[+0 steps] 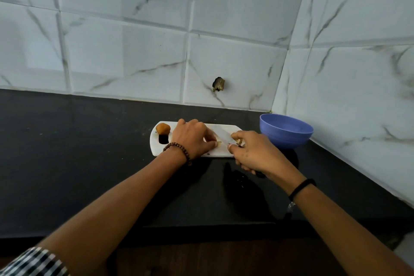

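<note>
A pale piece is pinched mid-board by the left hand; a knife is gripped in the right hand's curled fingers, blade over it; cutting seems under way; a brown lump at the board's left end is left whole; nothing is seen in the bowl right of the board.

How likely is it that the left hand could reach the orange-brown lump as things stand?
Probably yes. The lump lies on the board just left of the left hand, nothing between them; but that hand must first release the pale piece it pinches.
</note>
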`<state>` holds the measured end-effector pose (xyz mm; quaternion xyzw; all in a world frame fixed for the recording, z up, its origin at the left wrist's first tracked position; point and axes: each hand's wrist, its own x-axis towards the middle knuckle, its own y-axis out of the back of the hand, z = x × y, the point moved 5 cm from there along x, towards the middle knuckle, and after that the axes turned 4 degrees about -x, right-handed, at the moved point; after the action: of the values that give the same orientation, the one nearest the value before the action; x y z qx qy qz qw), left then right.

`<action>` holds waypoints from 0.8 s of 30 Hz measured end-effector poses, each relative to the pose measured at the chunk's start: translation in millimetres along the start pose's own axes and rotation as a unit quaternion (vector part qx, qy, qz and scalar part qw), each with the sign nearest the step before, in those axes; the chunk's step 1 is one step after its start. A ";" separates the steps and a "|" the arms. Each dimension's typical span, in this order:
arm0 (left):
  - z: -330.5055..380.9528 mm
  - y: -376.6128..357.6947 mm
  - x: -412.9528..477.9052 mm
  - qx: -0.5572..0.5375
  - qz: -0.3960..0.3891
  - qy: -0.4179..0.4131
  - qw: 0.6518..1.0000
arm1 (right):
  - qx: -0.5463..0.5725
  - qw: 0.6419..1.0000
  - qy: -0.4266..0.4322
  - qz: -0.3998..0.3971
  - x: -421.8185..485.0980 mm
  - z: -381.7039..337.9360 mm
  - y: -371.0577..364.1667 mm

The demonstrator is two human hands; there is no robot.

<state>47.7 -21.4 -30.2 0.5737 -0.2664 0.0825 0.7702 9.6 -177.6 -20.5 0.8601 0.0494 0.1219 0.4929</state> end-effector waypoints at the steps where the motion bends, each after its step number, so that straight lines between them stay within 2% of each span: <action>1: 1.4 0.4 -0.3 0.003 0.006 0.002 1.000 | -0.027 1.000 0.010 0.003 -2.0 -2.4 -0.3; 13: 0.2 -2.3 2.1 -0.008 -0.003 0.014 1.000 | -0.201 0.979 0.001 0.024 -3.3 -23.2 -7.8; 24: -2.7 0.8 0.4 -0.033 0.003 0.026 0.999 | -0.166 0.986 -0.011 -0.030 -36.1 -10.4 3.9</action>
<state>48.6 -18.6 -29.8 0.5445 -0.2505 0.0906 0.7954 -28.1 -178.2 -17.9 0.7655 0.0488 0.1035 0.6331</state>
